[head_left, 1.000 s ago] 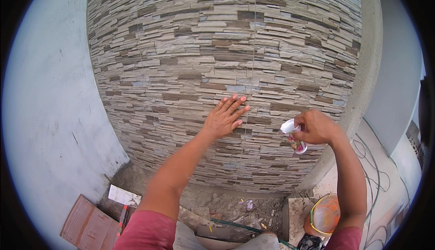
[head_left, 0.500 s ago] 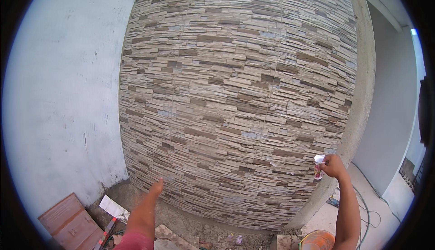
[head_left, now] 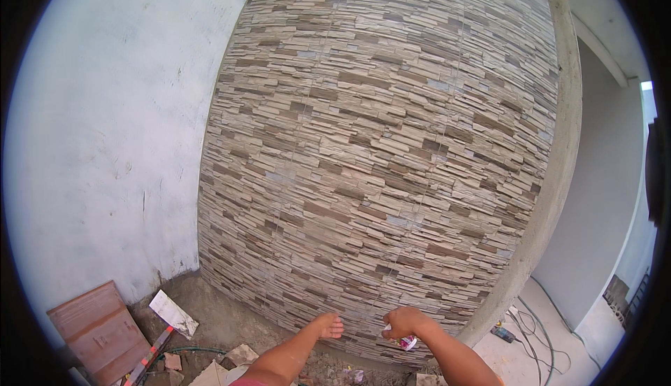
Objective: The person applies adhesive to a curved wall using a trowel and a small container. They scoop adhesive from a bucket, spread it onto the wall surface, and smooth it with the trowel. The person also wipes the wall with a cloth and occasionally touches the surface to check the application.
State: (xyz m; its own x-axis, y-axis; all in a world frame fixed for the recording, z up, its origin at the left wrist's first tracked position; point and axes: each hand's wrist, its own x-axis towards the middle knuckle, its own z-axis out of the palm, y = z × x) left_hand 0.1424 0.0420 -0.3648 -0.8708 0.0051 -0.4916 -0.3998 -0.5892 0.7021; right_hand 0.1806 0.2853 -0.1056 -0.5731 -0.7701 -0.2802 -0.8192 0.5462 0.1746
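Head view: right hand (head_left: 403,321) clenched around a small white tube (head_left: 405,342), low against the stone wall (head_left: 377,155). Tube's long axis slants; pink end points down-right, toward the wall's foot. Left hand (head_left: 328,326) loosely curled, holding nothing, just left of the tube, near the wall.

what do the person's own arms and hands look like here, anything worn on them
Both forearms are bare: no sleeves, gloves, watch or bands show. The left hand and the right hand are ungloved. A small strip of red cloth shows at the lower edge, by the left arm.
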